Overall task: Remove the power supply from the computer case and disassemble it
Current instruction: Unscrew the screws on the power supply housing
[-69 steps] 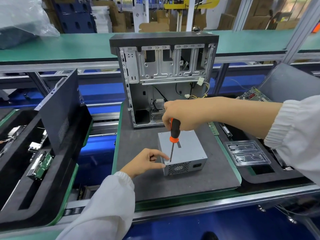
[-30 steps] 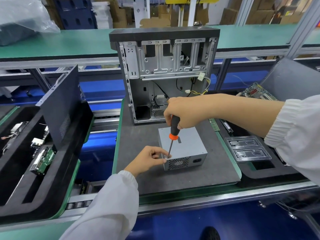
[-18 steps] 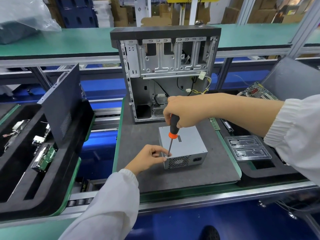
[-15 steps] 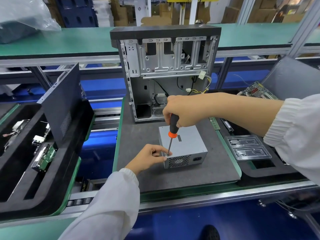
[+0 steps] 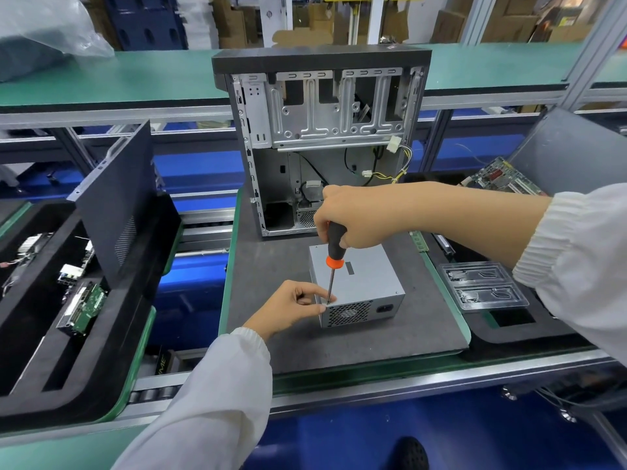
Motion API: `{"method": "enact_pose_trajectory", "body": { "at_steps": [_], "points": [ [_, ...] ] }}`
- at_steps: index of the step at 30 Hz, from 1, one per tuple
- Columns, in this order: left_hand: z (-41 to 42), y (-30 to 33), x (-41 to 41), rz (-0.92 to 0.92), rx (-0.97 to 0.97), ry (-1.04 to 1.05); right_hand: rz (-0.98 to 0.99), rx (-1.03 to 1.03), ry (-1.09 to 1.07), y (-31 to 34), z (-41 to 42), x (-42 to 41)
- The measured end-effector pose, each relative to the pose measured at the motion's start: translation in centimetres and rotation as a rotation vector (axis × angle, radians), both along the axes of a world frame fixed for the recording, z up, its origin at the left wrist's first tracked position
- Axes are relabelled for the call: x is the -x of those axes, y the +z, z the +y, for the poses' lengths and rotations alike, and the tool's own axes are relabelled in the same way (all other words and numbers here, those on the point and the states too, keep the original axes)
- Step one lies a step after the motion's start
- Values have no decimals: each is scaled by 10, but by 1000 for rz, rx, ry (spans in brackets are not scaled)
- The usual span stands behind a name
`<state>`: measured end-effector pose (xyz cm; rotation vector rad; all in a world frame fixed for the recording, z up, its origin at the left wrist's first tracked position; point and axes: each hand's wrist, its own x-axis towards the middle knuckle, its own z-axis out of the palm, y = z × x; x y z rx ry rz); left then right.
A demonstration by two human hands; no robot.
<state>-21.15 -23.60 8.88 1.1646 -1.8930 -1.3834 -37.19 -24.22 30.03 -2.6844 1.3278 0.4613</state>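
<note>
Right hand (image 5: 353,218): I grip the screwdriver (image 5: 334,256), tip on the power supply (image 5: 363,286) corner.
Left hand (image 5: 291,305): fingers pinched by that corner.

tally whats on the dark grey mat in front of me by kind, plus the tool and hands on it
open silver metal computer case: 1
grey metal box power supply: 1
black and orange handled screwdriver: 1
hands at work: 2, right hand holding the screwdriver handle, left hand with fingers at the shaft near the power supply's corner
total: 5
</note>
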Motion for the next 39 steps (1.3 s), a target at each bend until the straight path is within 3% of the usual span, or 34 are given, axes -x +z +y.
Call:
{"method": "enact_pose_trajectory", "body": {
  "at_steps": [7, 10, 17, 19, 25, 28, 32, 39],
  "points": [
    [-11, 35, -2, 196, -61, -67, -4, 116, 72, -11, 3, -9],
    [-16, 46, 5, 232, -65, -80, -91, 205, 160, -19, 2, -11],
    [-8, 48, 4, 277, -17, -90, -307, -6, 241, -13, 4, -5],
    [-9, 50, 8, 257, 21, -78, -264, -56, 205, -6, 3, -2],
    [-14, 57, 19, 156, 109, -63, 187, 90, -147, -3, -2, -6],
    [-15, 50, 18, 193, 50, -64, 239, 198, -11, -8, -5, -8],
    [-20, 47, 9, 216, -59, -122, 242, 142, 124, -6, -8, 0],
    [-15, 50, 7, 242, -10, -85, 181, 254, 472, -4, -1, -5]
  ]
}}
